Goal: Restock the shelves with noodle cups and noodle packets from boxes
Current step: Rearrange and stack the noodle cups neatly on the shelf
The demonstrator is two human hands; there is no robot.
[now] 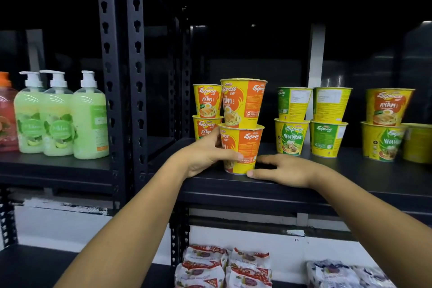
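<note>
The black metal rack [121, 77] fills the view, and its shelf board [304, 184] carries the bottom cup [245, 147], an orange-and-yellow Ayam noodle cup standing upright near the board's front edge. Well to the left of that cup, past the rack's uprights, stand three green soap bottles [58, 119] with white pumps. Below the cup, on a lower level, lie red-and-white noodle packets [224, 266]. Right of the cup are two stacks of green-and-yellow vegetarian cups [311, 124], each two high, and farther right another stack [385, 124]. Just behind the cup to the left is a second Ayam stack [207, 112]. Directly on the cup sits a top cup [243, 103] of the same kind. The left hand [205, 154] grasps the cup, fingers curled round its left side and thumb across its front. The right hand [287, 168] lies released and flat on the board just right of the cup, thumb tip touching its base.
</note>
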